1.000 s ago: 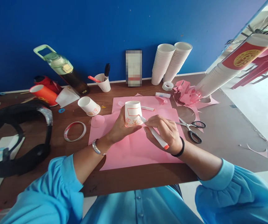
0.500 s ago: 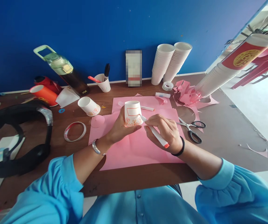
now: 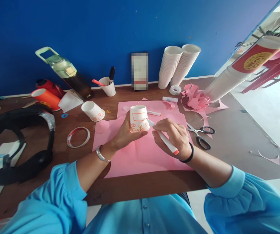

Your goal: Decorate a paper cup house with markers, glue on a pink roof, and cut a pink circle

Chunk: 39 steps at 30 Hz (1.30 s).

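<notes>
Gripping an orange-patterned paper cup (image 3: pixel 139 114) in the left hand (image 3: pixel 123 132), narrow end up, above pink paper (image 3: pixel 135 159); pinching a white marker (image 3: pixel 165 142) in the right hand (image 3: pixel 173 136), with the tip (image 3: pixel 150 122) at the cup's three o'clock edge; seeing scissors (image 3: pixel 197 130) past three o'clock from the cup, stacked cups (image 3: pixel 169 66) at one, a flower-patterned cup (image 3: pixel 93 110) at nine.

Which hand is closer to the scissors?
The right hand. It grips a marker just left of the scissors; the left hand, holding a paper cup, is farther left.
</notes>
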Tool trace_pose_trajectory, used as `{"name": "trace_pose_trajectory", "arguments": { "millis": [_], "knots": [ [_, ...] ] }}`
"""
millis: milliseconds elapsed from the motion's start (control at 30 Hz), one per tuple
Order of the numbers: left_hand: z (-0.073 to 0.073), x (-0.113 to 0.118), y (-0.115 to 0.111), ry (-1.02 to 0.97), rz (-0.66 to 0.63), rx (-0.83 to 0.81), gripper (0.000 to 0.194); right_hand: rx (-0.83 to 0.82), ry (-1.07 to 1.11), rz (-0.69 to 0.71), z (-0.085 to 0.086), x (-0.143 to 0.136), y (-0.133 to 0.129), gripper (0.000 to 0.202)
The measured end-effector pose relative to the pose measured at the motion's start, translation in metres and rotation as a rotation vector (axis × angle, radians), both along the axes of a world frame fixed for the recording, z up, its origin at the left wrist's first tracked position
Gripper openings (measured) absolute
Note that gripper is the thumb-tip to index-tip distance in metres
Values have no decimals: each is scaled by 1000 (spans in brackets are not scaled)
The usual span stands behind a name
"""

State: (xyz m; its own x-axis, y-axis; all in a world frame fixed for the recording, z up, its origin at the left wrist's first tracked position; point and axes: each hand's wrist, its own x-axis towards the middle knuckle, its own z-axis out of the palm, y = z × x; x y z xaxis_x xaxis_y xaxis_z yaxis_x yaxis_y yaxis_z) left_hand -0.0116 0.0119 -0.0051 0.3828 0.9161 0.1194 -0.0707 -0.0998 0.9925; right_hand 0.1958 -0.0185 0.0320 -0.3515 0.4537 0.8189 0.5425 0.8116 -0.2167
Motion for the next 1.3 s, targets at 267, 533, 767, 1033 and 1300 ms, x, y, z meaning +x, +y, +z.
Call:
{"name": "trace_pose_trajectory", "arguments": {
  "millis": [267,533,767,1033,1300],
  "knots": [
    [2,1,-1,-17,-15,-8,69,9,-14,10,-2,0,1,17],
    [0,0,-1,-1,-8,-16,71,3,-19,12,-2,0,1,18],
    [2,0,0,35,4,40,70,48,-8,8,1,0,0,20],
    [2,6,1,32,-52,164,67,83,-15,9,0,-1,-1,20],
    [4,6,1,88,-34,216,65,67,-33,-4,1,0,-1,20]
  ]
}}
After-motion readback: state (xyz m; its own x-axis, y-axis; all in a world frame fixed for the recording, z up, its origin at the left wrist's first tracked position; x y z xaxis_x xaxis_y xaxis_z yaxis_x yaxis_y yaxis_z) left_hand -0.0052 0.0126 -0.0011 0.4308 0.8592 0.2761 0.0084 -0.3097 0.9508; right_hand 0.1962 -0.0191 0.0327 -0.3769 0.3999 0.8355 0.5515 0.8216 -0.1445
